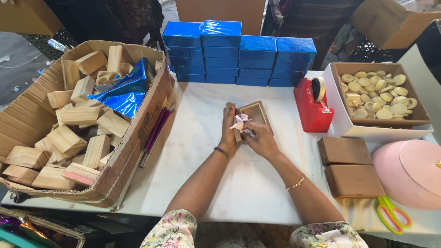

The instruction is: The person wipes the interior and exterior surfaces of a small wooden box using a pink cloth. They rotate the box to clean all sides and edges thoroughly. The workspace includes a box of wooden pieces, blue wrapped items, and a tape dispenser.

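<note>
Head view: one frame, looking down at a white table (239, 183) and both forearms.
Wooden box: small open tray-like box (254, 115) near the table's middle, tilted up on edge between the two hands.
Left hand: left hand (228, 131) stands upright against the box's left side, fingers curled round its edge and gripping it.
Right hand: right hand (262, 140) lies just below and right of the box, fingers bent and pinched on the pale pink paper (240, 123).
Pink paper: crumpled, sitting at the box's lower left corner, touching both hands.
Left of hands: cardboard carton (133, 151) full of plain wooden blocks (69, 138), with blue foil (124, 94) on top.
Behind hands: stacks of blue-wrapped boxes (239, 55), well apart from the fingers.
Right of hands: red tape dispenser (313, 108), a tray of pale round pieces (376, 94), two brown wooden lids (349, 165), a pink round container (409, 172), and green-handled scissors (392, 213).
</note>
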